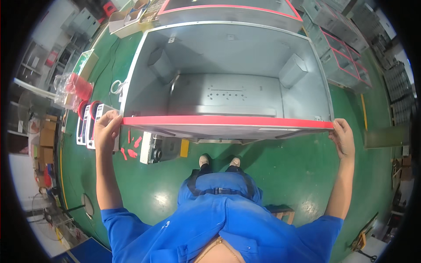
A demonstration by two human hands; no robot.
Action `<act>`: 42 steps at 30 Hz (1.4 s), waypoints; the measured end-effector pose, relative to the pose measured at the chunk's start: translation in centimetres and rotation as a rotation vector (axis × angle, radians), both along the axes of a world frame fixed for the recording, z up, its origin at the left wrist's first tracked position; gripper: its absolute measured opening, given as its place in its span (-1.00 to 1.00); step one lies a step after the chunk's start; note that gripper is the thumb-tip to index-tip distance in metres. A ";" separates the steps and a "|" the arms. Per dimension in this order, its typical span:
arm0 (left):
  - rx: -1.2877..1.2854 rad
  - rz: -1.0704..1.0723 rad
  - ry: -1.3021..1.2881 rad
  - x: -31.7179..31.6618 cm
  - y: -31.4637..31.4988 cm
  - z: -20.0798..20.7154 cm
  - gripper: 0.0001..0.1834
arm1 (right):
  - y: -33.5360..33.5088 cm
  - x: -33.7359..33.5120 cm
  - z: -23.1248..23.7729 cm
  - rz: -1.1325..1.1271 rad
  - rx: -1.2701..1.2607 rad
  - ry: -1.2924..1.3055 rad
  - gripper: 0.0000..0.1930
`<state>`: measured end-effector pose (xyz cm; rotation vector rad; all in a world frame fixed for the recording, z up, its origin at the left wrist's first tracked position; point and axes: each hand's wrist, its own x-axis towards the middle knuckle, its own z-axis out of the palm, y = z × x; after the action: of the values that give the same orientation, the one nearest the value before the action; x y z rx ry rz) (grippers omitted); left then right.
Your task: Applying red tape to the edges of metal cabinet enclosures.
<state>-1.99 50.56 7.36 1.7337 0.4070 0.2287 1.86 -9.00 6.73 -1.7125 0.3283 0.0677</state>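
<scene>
A large grey metal cabinet (228, 55) stands in front of me with its open side up; a row of holes shows in its inner bottom. Along its near edge runs a long red tape strip (228, 120). My left hand (106, 128) pinches the strip's left end at the near left corner. At the opposite corner, my right hand (344, 138) has thumb and fingers closed on the right end. The strip lies straight between the two hands; whether it is stuck down all along, I cannot tell.
Another cabinet with red-taped edges (230, 12) stands behind. More cabinets (346, 63) are stacked at the far right. Red scraps (131, 152) and a grey machine (163, 149) lie on the green floor near my feet. White devices (90, 127) and a clear-wrapped red roll (79, 87) stand left.
</scene>
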 end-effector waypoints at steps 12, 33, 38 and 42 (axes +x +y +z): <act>-0.015 0.010 0.017 0.1 0.1 0.0 -0.91 | -0.1 -0.4 -0.3 -0.046 -0.061 -0.022 -0.75; -0.008 -0.024 0.042 0.2 0.3 0.3 -0.91 | 15.0 -2.7 -0.8 0.366 -1.122 -0.919 -0.45; -0.015 -0.024 0.064 0.2 0.4 0.5 -0.89 | 15.7 -2.9 -1.9 0.360 -1.244 -0.913 -0.43; -0.033 -0.047 0.023 0.0 0.4 0.4 -0.89 | 15.8 -2.8 -2.1 0.354 -1.248 -0.916 -0.43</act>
<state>-1.95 51.00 7.76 1.7130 0.3847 0.1675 -0.95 6.83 4.64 -2.7518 -0.7954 -0.7965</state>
